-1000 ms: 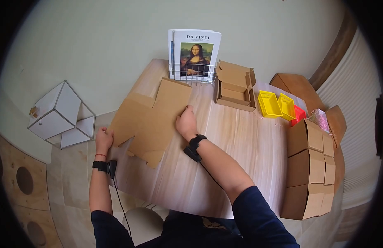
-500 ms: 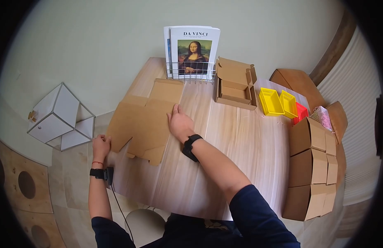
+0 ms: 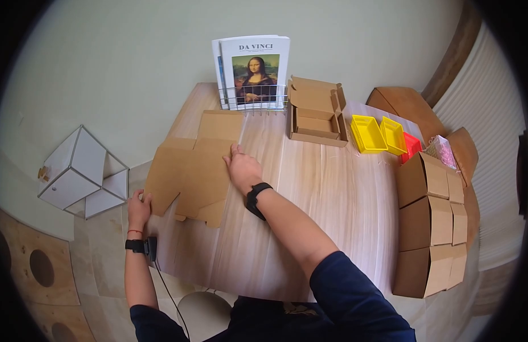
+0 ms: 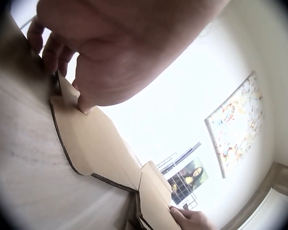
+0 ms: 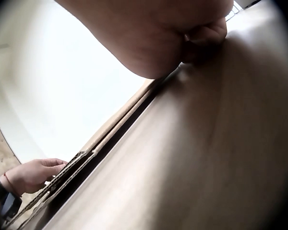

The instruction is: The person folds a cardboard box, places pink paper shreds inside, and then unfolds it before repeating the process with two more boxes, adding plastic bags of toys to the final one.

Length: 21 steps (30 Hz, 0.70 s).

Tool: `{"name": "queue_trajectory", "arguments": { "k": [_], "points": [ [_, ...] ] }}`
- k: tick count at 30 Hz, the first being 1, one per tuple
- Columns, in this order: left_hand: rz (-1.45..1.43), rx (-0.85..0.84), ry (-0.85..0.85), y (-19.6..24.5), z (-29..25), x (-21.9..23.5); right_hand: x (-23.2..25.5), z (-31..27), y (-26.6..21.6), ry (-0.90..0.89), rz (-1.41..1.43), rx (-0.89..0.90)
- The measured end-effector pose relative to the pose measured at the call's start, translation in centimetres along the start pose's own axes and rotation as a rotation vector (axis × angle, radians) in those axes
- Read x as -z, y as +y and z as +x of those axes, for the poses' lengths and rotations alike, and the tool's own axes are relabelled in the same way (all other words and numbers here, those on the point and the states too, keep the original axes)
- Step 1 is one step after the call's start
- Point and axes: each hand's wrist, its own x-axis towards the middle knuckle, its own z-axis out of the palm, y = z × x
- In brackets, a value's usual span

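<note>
An unfolded flat cardboard box [image 3: 190,171] with flaps and slots lies over the left part of the table. At its left edge, my left hand [image 3: 140,212] pinches the cardboard; the left wrist view shows the thumb [image 4: 85,106] on its upper face and the fingers past the edge. My right hand [image 3: 244,171] grips the opposite edge, with its fingers curled in the right wrist view. From the side, the cardboard [image 5: 105,132] shows as two stacked layers close over the tabletop.
A wire rack [image 3: 254,98] holds Da Vinci books [image 3: 255,71] at the back. To its right are an open cardboard box [image 3: 316,122], yellow baskets [image 3: 368,135] and a red basket [image 3: 411,147]. Several cardboard boxes [image 3: 415,225] line the right edge.
The flat cardboard box has turned slightly, its far end swinging left, and lies flatter. Both hands have stayed at its edges; the right hand has moved left with it. The head view has shifted a little.
</note>
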Motion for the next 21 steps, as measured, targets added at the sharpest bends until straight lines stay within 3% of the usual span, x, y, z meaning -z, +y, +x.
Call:
{"name": "queue_trajectory", "arguments": {
  "k": [6, 8, 10, 13, 16, 19, 21],
  "points": [
    [-0.069, -0.173, 0.054, -2.7, 0.9, -1.2, 1.3, 0.1, -0.1, -0.139, 0.126, -0.110],
    [-0.061, -0.119, 0.020, -1.9, 0.7, -0.5, -0.8, 0.6, 0.5, -0.106, 0.225, -0.119],
    [-0.166, -0.153, -0.014, -4.1, 2.1, -1.6, -2.4, 1.0, 1.3, -0.071, 0.300, -0.078],
    [-0.118, -0.138, -0.048, -5.2, 3.4, -2.0, 1.0, -1.3, 1.0, -0.104, 0.340, 0.099],
    [0.054, -0.063, -0.073, -3.5, 3.4, -0.5, 4.1, -3.5, 1.8, -0.116, 0.458, 0.128],
    [0.219, 0.001, 0.163, 4.2, -0.6, 2.7, 10.0, -8.1, 2.6, 0.122, 0.519, 0.183],
    [0.141, -0.121, 0.130, 4.0, 1.0, 2.5, 13.9, -11.4, 4.0, 0.290, 0.477, 0.205]
  ]
}}
